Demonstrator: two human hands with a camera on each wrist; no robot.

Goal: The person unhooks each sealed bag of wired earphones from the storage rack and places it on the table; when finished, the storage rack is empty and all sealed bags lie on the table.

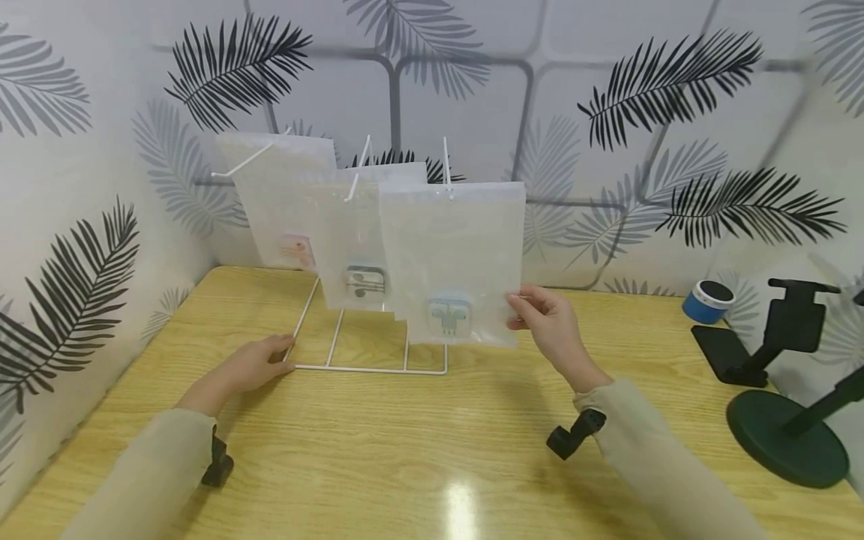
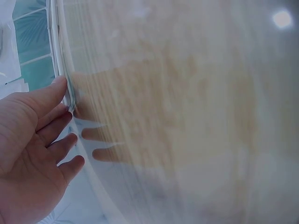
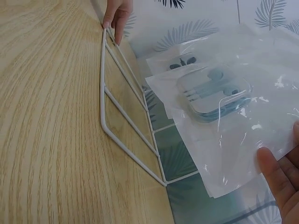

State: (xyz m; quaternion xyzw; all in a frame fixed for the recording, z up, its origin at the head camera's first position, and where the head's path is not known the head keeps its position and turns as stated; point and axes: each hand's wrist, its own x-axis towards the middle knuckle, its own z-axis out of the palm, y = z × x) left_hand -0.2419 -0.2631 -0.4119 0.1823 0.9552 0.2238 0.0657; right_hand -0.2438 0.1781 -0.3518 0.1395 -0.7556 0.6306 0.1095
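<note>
A white wire display rack (image 1: pixel 371 369) stands on the table, with clear plastic bags hanging from its hooks. My left hand (image 1: pixel 255 363) holds the front left corner of the rack's base; in the left wrist view its thumb (image 2: pixel 56 91) and fingers meet at the wire. My right hand (image 1: pixel 550 322) pinches the lower right edge of the front plastic bag (image 1: pixel 452 247), thumb in front. Inside that bag lies a small case of earphones (image 3: pixel 215 93). The middle bag (image 1: pixel 347 232) holds white earphones (image 1: pixel 366 283), and the left bag (image 1: pixel 277 187) a pinkish case (image 1: pixel 297 251).
On the right stand a phone holder with a round dark base (image 1: pixel 786 439), a black phone (image 1: pixel 718 352) lying flat and a blue round speaker (image 1: pixel 707 301). Behind the rack is a leaf-patterned wall (image 1: pixel 574 75). The wooden table (image 1: pixel 378 457) spreads out in front.
</note>
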